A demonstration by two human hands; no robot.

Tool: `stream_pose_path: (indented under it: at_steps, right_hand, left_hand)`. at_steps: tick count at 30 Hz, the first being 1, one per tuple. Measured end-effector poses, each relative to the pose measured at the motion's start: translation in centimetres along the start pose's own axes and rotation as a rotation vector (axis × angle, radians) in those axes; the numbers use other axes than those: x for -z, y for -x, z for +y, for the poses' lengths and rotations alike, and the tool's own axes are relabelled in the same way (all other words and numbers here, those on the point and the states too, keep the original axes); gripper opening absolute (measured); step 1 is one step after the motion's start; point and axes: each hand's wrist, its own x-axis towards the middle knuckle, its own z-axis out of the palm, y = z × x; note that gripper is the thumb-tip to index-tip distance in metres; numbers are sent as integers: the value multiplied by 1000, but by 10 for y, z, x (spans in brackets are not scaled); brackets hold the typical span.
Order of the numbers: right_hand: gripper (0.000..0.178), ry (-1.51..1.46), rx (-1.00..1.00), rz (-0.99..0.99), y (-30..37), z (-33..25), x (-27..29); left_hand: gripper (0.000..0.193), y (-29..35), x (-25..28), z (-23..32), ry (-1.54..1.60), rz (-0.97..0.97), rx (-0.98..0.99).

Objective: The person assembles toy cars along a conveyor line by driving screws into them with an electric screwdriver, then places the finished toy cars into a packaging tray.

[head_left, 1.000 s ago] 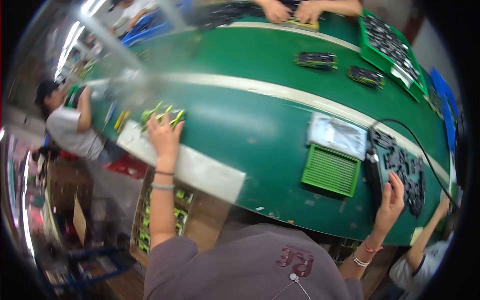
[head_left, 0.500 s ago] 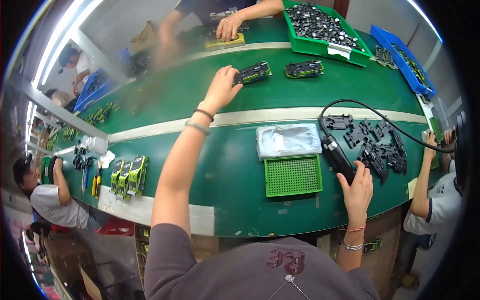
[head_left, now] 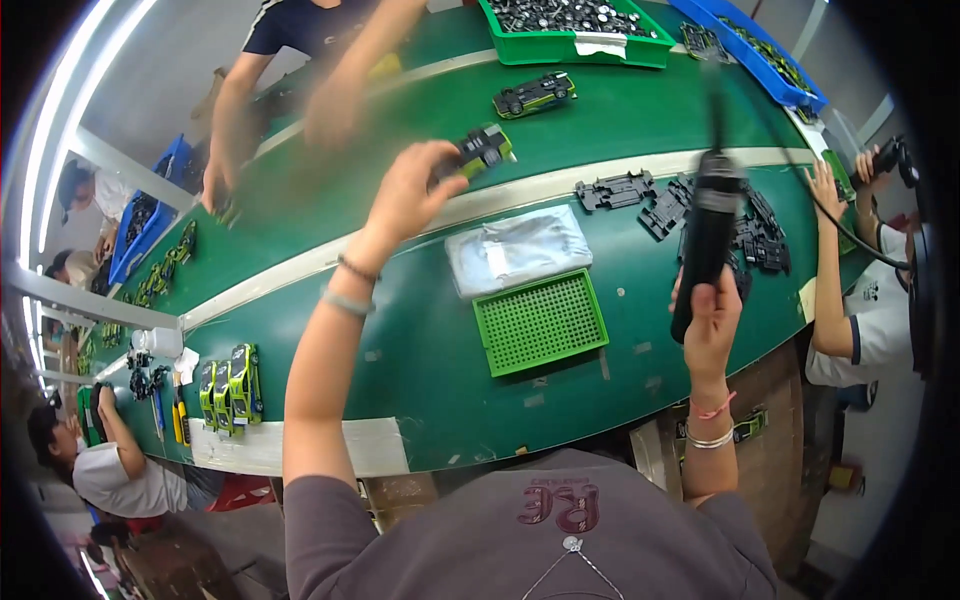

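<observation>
My left hand [head_left: 408, 190] is closed on a green-and-black toy car [head_left: 482, 150], held wheels-up above the pale strip across the workbench. A black electric screwdriver [head_left: 706, 245] with a cable stands nearly upright in my right hand [head_left: 712, 320], its upper end blurred. Beyond the left hand another toy car [head_left: 535, 95] lies upside down on the green surface. Between my arms are a green perforated tray [head_left: 541, 325] and a pale plastic-wrapped packet [head_left: 520, 250]. Black toy-car chassis [head_left: 615, 190] lie in a loose heap, partly behind the screwdriver.
Several finished-looking toy cars [head_left: 232, 388] stand at the left, beside yellow-handled tools [head_left: 180, 422]. A green bin [head_left: 580, 48] of small dark parts and a blue bin [head_left: 750, 50] stand at the far side. A co-worker's blurred arms [head_left: 340, 100] reach across the far left.
My left hand has taken the toy car and drawn it nearer. My right hand has gripped the screwdriver and raised it off the bench. The view has shifted.
</observation>
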Motion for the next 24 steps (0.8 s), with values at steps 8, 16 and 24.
stream_pose_path:
  at_steps: [8, 16, 24]
  right_hand:
    - [69, -330, 274, 56, -8, 40, -39]
    - [79, -172, 147, 33, -3, 30, -44]
    - [97, -329, 13, -31, -12, 39, -37]
  left_hand:
    - [42, 59, -14, 77, -120, -161, -162]
    - [42, 71, -38, 67, -201, -21, -186]
    - [44, 69, -42, 61, -153, -15, -205]
